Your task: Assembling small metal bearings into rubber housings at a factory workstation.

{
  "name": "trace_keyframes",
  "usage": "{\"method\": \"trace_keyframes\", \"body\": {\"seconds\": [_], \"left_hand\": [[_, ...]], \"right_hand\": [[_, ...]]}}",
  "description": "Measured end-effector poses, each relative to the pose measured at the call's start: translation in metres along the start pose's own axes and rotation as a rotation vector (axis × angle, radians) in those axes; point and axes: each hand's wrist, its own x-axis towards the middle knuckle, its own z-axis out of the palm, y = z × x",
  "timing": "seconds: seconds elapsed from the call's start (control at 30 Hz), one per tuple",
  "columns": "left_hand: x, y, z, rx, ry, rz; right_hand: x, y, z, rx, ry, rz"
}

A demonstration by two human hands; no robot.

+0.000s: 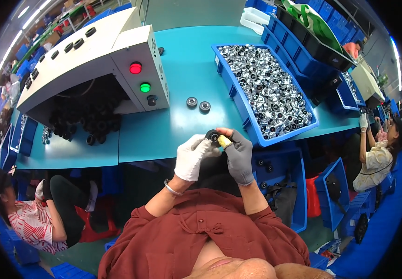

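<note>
Just in front of the bench edge, a small black wheel (212, 135) with a pale centre ring is pinched between my two hands. My left hand (191, 157), in a white glove, closes on its left side. Gripping it from the right is my right hand (241, 158), in a grey glove with a bare fingertip and yellow wrapping on one digit. Beyond them on the teal bench (164, 135) lie two similar wheels, a left one (191, 102) and a right one (204, 106), side by side with light centres.
At left stands a white machine (140, 49) with red and green buttons; black wheels (99, 125) heap at its opening. A blue bin (243, 109) of shiny clear-and-black parts stands right, near stacked crates (289, 51). Another blue crate (298, 204) sits below the bench. People work on both sides.
</note>
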Motion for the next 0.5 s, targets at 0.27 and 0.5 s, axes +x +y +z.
{"method": "trace_keyframes", "body": {"seconds": [0.27,0.5], "left_hand": [[0.004,0.009,0.001,0.178,-0.023,0.052],[0.010,0.001,-0.007,0.101,-0.037,-0.019]], "right_hand": [[0.007,-0.006,-0.009,-0.266,-0.100,-0.071],[-0.003,0.002,-0.002,-0.032,0.002,-0.012]]}}
